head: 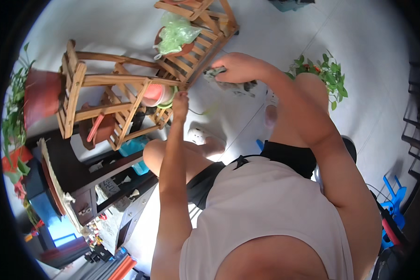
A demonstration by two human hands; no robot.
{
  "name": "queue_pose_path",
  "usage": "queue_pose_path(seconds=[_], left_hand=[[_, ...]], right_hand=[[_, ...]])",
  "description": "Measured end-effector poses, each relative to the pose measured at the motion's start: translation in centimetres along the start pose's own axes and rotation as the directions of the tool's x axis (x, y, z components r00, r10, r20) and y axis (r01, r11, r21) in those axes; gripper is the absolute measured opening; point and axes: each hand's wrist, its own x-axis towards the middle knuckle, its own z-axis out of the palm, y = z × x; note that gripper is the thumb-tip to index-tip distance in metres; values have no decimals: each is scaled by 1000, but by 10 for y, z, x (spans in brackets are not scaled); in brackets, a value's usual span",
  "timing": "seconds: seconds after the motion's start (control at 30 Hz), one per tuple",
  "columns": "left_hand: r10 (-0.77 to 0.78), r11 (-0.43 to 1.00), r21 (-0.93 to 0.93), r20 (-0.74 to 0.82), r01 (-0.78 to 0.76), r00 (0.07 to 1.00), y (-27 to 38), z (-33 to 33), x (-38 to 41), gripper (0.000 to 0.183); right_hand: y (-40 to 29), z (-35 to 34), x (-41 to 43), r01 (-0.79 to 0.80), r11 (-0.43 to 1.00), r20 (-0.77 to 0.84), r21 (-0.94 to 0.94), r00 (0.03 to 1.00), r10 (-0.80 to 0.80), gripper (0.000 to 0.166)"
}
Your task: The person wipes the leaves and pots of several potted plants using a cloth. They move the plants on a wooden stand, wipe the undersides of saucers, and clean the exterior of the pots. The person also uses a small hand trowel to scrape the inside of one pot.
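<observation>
My right hand (238, 68) is closed on a crumpled, grey patterned cloth (231, 85), held out in front of me over the tiled floor. My left hand (180, 102) is at the near corner of a slatted wooden plant stand (140, 79), its fingers curled by the stand's edge. Just left of that hand, a pink-and-white plastic pot (155, 94) with a green rim rests within the stand. Whether the fingers grip the stand or the pot's rim is not clear. A clay-coloured pot (186, 50) on a slatted shelf carries a green plastic bag (175, 33).
A leafy potted plant (332, 75) stands beyond my right knee. At the left are a large red-brown pot (43, 98) on the stand and a dark cabinet (84, 204). A blue plastic object (395, 203) lies at the right, near a dark rack (416, 140).
</observation>
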Motion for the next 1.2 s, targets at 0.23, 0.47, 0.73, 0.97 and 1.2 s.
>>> queue_pose_path(seconds=[0.23,0.47,0.73,0.97,1.2], left_hand=[[-218,940,-273,-11,207,976,32,45,15,17],[-353,753,-483,276,446,894,41,162,65,19],[-403,452,-646,467,615,787,83,282,143,22],[-151,542,-520,712,659,686,331,364,115,91],[261,958,-134,773,-253,578,97,277,119,46]], right_hand=[[-6,-17,-3,221,917,-14,333,973,-229,38],[-16,-43,-40,250,797,-123,550,968,-219,26],[12,-71,-56,336,718,-411,610,909,-77,34],[37,-109,-72,242,577,-327,780,944,46,38],[28,-97,-42,208,475,-317,855,935,162,41]])
